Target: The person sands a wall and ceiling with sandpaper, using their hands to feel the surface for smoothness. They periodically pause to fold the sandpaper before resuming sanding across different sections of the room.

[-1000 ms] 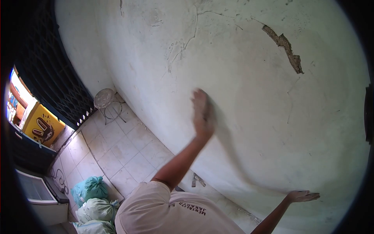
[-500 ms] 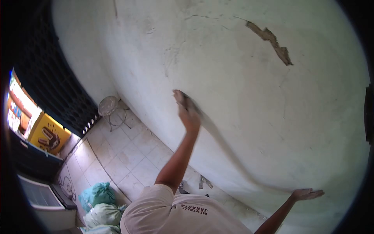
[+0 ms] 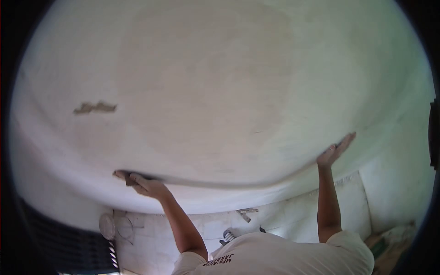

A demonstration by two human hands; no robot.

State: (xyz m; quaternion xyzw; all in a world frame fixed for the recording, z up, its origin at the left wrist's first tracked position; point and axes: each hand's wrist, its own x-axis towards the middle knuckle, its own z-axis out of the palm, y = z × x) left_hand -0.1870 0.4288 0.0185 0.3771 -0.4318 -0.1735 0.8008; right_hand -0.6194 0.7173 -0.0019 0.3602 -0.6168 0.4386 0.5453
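Observation:
Both arms reach out to the pale plastered wall (image 3: 206, 91). Between them a long thin bar (image 3: 220, 185) shows as a dark, blurred line along the wall, bowed by the lens. At its left end, my left hand (image 3: 149, 187) is closed, a dark brown piece showing between thumb and fingers. My right hand (image 3: 331, 155) grips the other end, fingers stretched along it and thumb to the near side. The right hand is higher in view than the left. A damaged patch (image 3: 95, 107) of bare brown shows above and left of my left hand.
A round stool (image 3: 107, 225) stands at the lower left by a dark folding gate (image 3: 64, 233). On the tiled floor (image 3: 183, 224) lie a flat metal tool (image 3: 247, 214) and other small items. Blurred things (image 3: 394, 243) sit in the lower right corner.
The view has swung to the right, so the damaged patch now appears at left. The line between my hands has turned from a steep slant to nearly level; both hands remain at its ends.

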